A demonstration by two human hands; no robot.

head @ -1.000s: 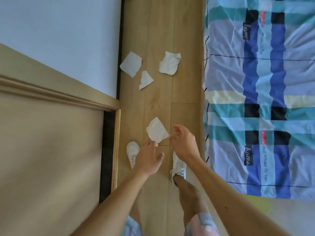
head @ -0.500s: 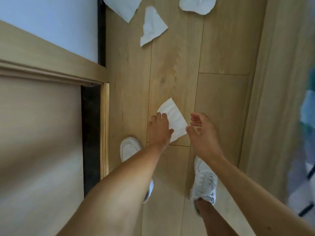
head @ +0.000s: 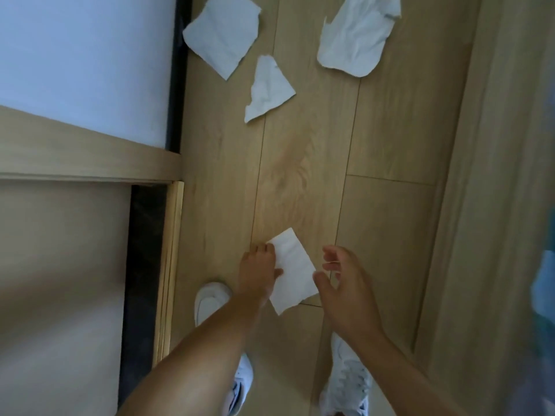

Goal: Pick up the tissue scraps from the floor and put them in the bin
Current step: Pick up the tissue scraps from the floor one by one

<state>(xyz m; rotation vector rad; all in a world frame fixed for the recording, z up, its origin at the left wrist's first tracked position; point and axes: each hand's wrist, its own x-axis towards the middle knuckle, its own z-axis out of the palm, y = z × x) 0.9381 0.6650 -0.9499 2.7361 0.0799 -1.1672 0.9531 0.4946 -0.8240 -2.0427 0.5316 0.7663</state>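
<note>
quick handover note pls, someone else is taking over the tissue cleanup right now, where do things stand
Left hand: fingers on the left edge of the nearest tissue scrap, closing on it; a full grip is not clear.
Right hand: open, empty, just right of that scrap.
Other scraps on the wooden floor ahead: one by the wall, a small one in the middle, a crumpled one to the right.
Done: nothing binned that can be seen.
Left: lift this scrap, collect the other three, bin them. The bin is out of view.

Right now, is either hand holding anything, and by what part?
The left hand grips the nearest tissue scrap by its left edge. The right hand is open beside it, holding nothing.
</note>
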